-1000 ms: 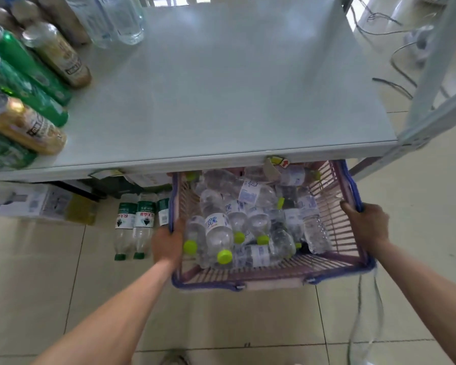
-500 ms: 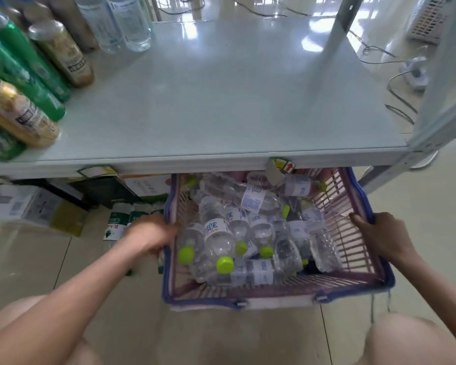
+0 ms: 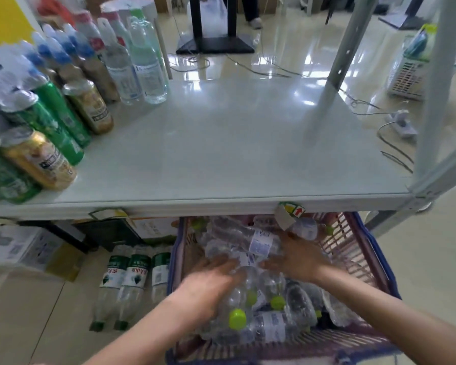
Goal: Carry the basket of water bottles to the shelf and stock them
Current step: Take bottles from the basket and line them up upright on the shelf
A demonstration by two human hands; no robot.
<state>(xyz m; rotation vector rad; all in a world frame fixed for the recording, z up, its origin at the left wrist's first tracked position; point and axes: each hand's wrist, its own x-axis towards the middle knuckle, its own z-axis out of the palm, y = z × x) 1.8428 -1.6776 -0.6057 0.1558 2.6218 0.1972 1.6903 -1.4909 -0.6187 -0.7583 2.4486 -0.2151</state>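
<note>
The pink basket with a blue rim point(image 3: 374, 248) sits on the floor, its far end tucked under the front edge of the pale grey shelf board point(image 3: 221, 154). It is full of small clear water bottles point(image 3: 263, 241) with lime-green caps, lying in a heap. Both of my hands are inside the basket on top of the bottles. My left hand point(image 3: 208, 283) lies over a bottle near the basket's left side, fingers stretched out and blurred. My right hand point(image 3: 295, 259) reaches leftward across the heap's middle, fingers apart on a labelled bottle. Neither hand has lifted a bottle.
Green and gold cans point(image 3: 37, 154) and tall clear bottles point(image 3: 148, 69) crowd the shelf's left and back-left. Green-labelled bottles point(image 3: 132, 275) and boxes point(image 3: 19, 246) lie on the floor left of the basket. Shelf posts point(image 3: 437, 88) rise at right; a power strip point(image 3: 403, 125) lies beyond.
Both hands have let go of the basket's side rims and moved inward onto the bottles. The view has tilted up, showing more of the shelf and the room behind.
</note>
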